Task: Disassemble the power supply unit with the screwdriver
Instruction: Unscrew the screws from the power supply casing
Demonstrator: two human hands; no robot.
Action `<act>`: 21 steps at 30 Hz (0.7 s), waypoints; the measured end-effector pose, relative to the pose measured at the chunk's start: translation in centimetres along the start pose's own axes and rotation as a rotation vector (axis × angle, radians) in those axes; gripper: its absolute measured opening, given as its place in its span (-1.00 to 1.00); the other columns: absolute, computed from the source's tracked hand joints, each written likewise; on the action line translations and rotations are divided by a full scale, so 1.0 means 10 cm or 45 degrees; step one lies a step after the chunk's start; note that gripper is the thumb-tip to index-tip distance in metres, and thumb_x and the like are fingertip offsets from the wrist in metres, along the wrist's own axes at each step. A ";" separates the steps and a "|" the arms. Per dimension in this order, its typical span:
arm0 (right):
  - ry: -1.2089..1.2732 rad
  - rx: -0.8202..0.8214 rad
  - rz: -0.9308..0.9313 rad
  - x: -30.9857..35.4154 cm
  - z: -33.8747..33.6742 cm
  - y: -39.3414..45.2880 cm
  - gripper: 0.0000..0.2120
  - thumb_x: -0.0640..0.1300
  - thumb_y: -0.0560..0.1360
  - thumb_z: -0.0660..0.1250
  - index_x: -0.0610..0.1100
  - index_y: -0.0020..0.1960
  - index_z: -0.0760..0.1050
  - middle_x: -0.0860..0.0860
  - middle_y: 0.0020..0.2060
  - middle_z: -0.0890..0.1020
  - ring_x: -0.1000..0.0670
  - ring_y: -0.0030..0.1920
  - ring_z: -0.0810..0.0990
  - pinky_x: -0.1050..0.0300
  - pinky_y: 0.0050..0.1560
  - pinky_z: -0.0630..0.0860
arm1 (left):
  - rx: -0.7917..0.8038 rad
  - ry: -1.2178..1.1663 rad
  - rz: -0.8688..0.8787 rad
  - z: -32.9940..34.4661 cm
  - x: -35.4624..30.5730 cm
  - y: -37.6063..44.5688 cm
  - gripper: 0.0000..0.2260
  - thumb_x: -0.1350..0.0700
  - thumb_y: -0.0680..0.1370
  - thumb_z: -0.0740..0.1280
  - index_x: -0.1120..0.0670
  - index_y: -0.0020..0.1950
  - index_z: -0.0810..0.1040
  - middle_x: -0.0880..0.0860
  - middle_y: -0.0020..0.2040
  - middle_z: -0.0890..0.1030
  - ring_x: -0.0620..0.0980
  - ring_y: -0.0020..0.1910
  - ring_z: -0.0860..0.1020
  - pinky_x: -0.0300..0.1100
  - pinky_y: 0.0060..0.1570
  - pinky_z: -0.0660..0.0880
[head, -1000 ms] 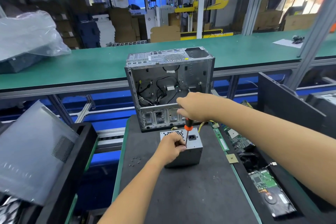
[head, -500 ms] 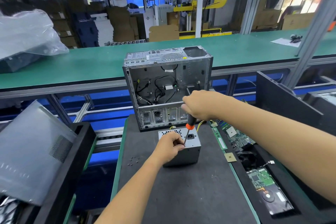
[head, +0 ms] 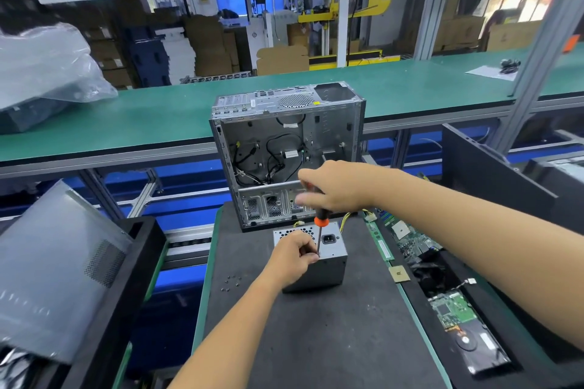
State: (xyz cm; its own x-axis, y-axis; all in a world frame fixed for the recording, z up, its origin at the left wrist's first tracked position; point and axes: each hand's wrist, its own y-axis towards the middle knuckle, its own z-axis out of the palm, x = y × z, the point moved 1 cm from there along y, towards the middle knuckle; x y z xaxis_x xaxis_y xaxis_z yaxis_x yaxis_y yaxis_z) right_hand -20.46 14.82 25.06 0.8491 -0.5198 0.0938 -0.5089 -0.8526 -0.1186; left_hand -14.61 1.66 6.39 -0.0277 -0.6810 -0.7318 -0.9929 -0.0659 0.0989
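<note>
From the head view, the power supply unit (head: 328, 257) stands on the dark bench (head: 316, 341) just in front of an open computer case (head: 287, 151), its perforated face with the power socket turned upward. The right hand (head: 335, 189) wraps its grip around the handle of the screwdriver (head: 320, 226), which stands nearly upright with its tip at the near edge of the unit's top face. The left hand (head: 292, 257) rests on the unit's left top corner, fingers curled with the fingertips pinched together right at the screwdriver tip; whether they hold a screw cannot be told. A few small dark screws (head: 232, 282) lie on the bench left of the unit. Circuit boards (head: 450, 311) lie in a black tray to the right.
</note>
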 end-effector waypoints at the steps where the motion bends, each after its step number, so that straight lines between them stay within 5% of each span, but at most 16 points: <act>1: -0.124 -0.039 0.059 0.01 0.02 0.02 -0.68 0.20 0.62 0.08 -0.06 -0.06 0.28 0.02 -0.32 0.41 0.03 -0.32 0.39 0.03 -0.29 0.27 | 0.005 0.007 -0.001 0.00 0.00 0.00 -0.80 0.26 0.46 0.41 0.01 -0.28 0.50 -0.10 -0.22 0.50 -0.20 -0.31 0.40 -0.44 -0.26 0.32; 6: 0.111 0.069 -0.098 0.04 0.01 0.03 -0.90 -0.13 0.59 0.24 -0.03 0.04 0.32 -0.10 -0.11 0.57 -0.14 -0.14 0.51 -0.05 -0.14 0.44 | 0.002 0.003 0.006 0.00 0.00 -0.01 -0.82 0.26 0.46 0.41 0.03 -0.27 0.51 -0.09 -0.22 0.49 -0.20 -0.30 0.40 -0.44 -0.26 0.31; 9: 0.443 0.188 -0.178 0.06 -0.06 -0.03 -0.59 -0.43 0.37 0.22 0.01 0.04 0.29 -0.02 -0.05 0.58 -0.09 -0.06 0.55 -0.05 -0.09 0.52 | -0.010 -0.012 0.015 0.00 -0.01 -0.01 -0.81 0.28 0.45 0.41 0.04 -0.27 0.50 -0.05 -0.21 0.49 -0.19 -0.32 0.39 -0.45 -0.27 0.30; 13: 0.317 0.066 -0.099 0.03 -0.01 -0.03 -0.73 -0.25 0.39 0.31 -0.05 0.01 0.30 0.03 -0.28 0.53 0.04 -0.32 0.44 0.11 -0.35 0.36 | -0.008 0.002 0.015 0.01 -0.02 -0.02 -0.82 0.27 0.45 0.41 0.05 -0.26 0.51 -0.07 -0.22 0.49 -0.19 -0.31 0.40 -0.44 -0.27 0.30; 17: -0.007 -0.027 0.100 -0.03 0.00 0.01 -0.65 0.23 0.59 0.10 -0.05 -0.11 0.30 0.01 -0.29 0.44 -0.10 -0.20 0.47 0.02 -0.26 0.33 | 0.001 0.014 -0.008 0.01 -0.01 -0.01 -0.83 0.25 0.46 0.41 0.02 -0.26 0.51 -0.11 -0.22 0.49 -0.19 -0.29 0.41 -0.42 -0.26 0.30; 21: 0.095 -0.018 -0.085 -0.06 -0.01 0.01 -0.85 -0.03 0.57 0.27 -0.07 -0.04 0.33 0.10 -0.31 0.45 0.09 -0.29 0.43 0.19 -0.34 0.27 | 0.006 0.016 -0.010 0.01 0.00 0.00 -0.82 0.25 0.46 0.41 0.02 -0.26 0.50 -0.12 -0.23 0.46 -0.19 -0.30 0.39 -0.45 -0.27 0.29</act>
State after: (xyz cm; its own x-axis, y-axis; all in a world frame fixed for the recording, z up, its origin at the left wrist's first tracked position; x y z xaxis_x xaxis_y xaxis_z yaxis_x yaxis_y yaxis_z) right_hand -21.01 15.09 25.12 0.8686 -0.4637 0.1746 -0.4538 -0.8860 -0.0955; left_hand -14.60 1.73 6.34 -0.0183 -0.6896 -0.7240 -0.9936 -0.0681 0.0899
